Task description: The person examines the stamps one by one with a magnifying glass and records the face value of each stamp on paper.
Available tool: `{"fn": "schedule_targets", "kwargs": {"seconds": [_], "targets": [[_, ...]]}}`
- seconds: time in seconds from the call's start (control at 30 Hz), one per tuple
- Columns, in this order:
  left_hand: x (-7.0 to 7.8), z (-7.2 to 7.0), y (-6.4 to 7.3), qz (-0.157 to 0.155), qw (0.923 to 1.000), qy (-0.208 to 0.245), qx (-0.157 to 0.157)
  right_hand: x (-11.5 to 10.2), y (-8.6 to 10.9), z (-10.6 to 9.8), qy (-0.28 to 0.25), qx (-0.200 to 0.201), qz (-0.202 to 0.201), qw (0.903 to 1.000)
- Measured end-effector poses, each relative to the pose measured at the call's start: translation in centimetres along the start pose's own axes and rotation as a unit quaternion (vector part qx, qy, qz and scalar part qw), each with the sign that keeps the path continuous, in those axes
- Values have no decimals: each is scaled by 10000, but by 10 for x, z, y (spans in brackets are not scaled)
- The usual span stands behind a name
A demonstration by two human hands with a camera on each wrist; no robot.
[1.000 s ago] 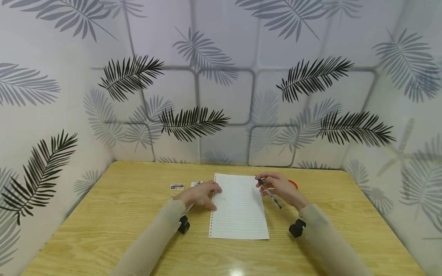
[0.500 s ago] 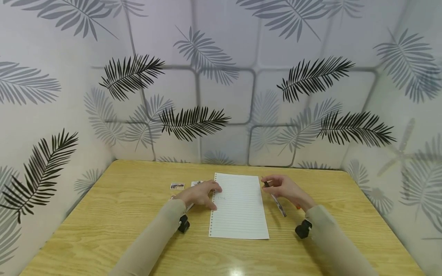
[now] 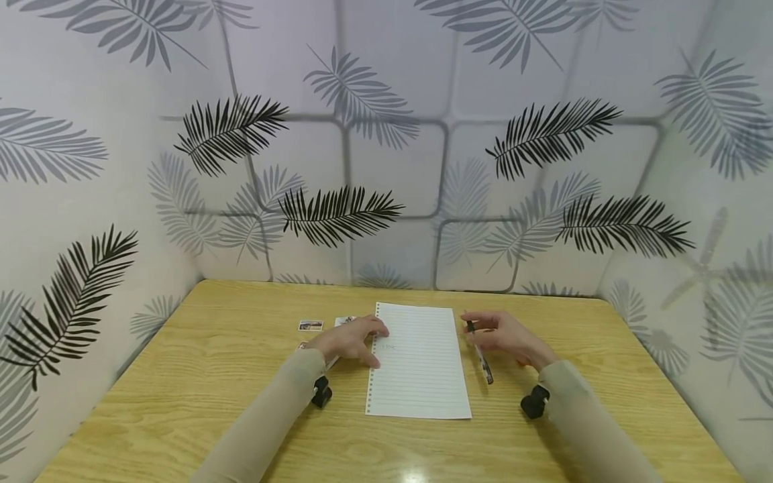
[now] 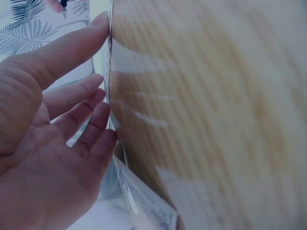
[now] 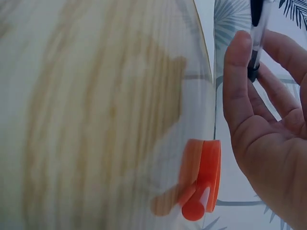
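Note:
A sheet of lined, hole-punched paper [image 3: 423, 376] lies on the table, with a little faint handwriting near its left edge. My left hand [image 3: 349, 339] rests on that left edge, fingers and thumb spread and gently bent; in the left wrist view its fingertips [image 4: 98, 112] touch the surface. Just right of the sheet, my right hand [image 3: 507, 337] holds a clear-barrelled pen [image 3: 483, 362] with dark ends between thumb and fingers. The pen slants, its lower end toward me. In the right wrist view the pen [image 5: 258, 43] sits between thumb and fingers, above the table.
Small stamp-like pictures [image 3: 311, 326] lie left of the sheet, some partly behind my left hand. An orange round object with a knob [image 5: 208, 177] stands on the table by my right hand, mostly hidden in the head view. A patterned wall [image 3: 386, 255] closes the table's back.
My right hand has moved right with the pen, away from the sheet's edge, and the pen has turned to point more toward me. My left hand and the sheet stay put.

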State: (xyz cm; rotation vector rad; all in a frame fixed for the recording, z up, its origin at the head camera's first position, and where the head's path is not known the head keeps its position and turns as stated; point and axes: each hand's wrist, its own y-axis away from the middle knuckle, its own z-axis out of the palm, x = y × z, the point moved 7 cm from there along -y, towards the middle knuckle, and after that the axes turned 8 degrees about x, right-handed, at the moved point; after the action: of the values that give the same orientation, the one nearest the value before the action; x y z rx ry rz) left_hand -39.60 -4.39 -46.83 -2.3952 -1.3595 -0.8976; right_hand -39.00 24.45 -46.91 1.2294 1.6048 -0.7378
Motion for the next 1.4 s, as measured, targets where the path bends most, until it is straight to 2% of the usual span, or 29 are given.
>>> {"fn": "schedule_targets", "kwargs": {"seconds": [0.13,0.23,0.43,0.63,0.83,0.97,1.23,1.4], "targets": [[3,-1,1,55,10000,-48,-21,2,1,-2,117,-114,36,9999],[4,-1,1,44,10000,-44,-20,1,2,-3,467,-109,-41,9988],[4,-1,2,-51,10000,61,-12,-2,2,-5,1217,266,-400,9914],[3,1,1,26,10000,79,-25,3,1,-8,1563,631,-323,9852],[0,1,-2,95,10000,-10,25,5,0,-9,1839,366,-350,9816],[-1,2,-1,19,10000,86,38,4,2,-7,1969,210,-513,9789],[-1,2,0,-48,9999,142,11,1,2,-7,2212,410,-629,9723],[0,1,-1,-64,9999,125,-4,0,2,-8,2215,395,-581,9726]]}}
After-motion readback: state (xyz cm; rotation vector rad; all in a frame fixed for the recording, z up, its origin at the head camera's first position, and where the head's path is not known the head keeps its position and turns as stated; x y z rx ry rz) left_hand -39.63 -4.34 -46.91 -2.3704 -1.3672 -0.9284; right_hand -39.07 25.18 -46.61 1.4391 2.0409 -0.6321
